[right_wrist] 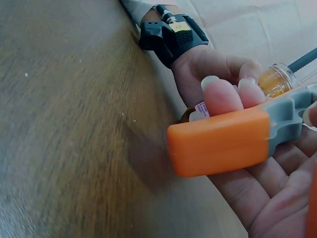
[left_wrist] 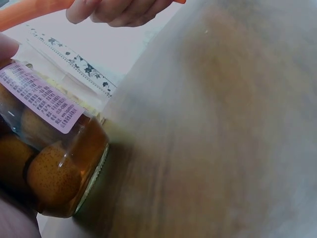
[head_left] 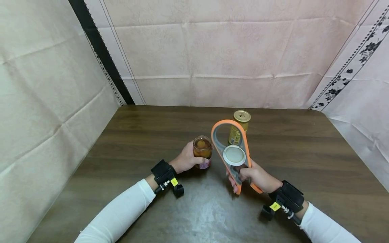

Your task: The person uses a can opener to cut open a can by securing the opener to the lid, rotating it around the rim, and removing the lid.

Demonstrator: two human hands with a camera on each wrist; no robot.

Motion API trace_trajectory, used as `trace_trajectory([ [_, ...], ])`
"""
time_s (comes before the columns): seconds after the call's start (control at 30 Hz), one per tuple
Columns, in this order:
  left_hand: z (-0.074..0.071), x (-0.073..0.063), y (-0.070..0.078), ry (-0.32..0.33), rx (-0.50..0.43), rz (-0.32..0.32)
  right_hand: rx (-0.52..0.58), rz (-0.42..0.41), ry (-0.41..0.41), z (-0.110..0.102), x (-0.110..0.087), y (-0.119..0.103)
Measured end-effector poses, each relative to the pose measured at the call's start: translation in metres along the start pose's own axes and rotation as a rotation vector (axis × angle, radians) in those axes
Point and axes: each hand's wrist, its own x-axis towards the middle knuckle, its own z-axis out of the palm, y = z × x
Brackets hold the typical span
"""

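In the head view my left hand (head_left: 186,161) grips a glass jar (head_left: 202,148) of round brown pieces in amber liquid; its top is uncovered. The left wrist view shows the jar (left_wrist: 54,173) close up, tilted in that frame, with a pale purple label (left_wrist: 42,96). To its right, my right hand (head_left: 258,177) holds an orange and grey jar opener (head_left: 247,152) by its handles. A round whitish lid (head_left: 234,155) sits between the opener's arms, above the fingers. The right wrist view has an orange handle end (right_wrist: 218,144) lying across the fingers.
Behind the jar opener, toward the far table edge, stands a yellow-gold can (head_left: 242,116), partly covered by the opener's loop. The brown wooden table (head_left: 152,128) is bordered by pale cloth (head_left: 228,50) at the back and sides.
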Motion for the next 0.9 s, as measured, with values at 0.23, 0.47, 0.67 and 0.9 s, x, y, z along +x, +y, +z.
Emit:
trace_trajectory([
  [0.23, -0.003, 0.003, -0.002, 0.021, 0.022, -0.030, -0.014, -0.014, -0.005, 0.000, 0.002, 0.002],
  [0.47, -0.007, 0.008, -0.004, 0.081, 0.042, -0.037, -0.039, -0.011, -0.019, 0.001, 0.003, 0.002],
  [0.67, -0.011, 0.012, -0.008, 0.104, 0.042, -0.070, -0.058, 0.047, -0.016, 0.001, 0.003, 0.005],
  [0.9, -0.015, 0.016, -0.012, 0.120, 0.001, -0.089, -0.075, 0.074, -0.044, 0.001, 0.003, 0.007],
])
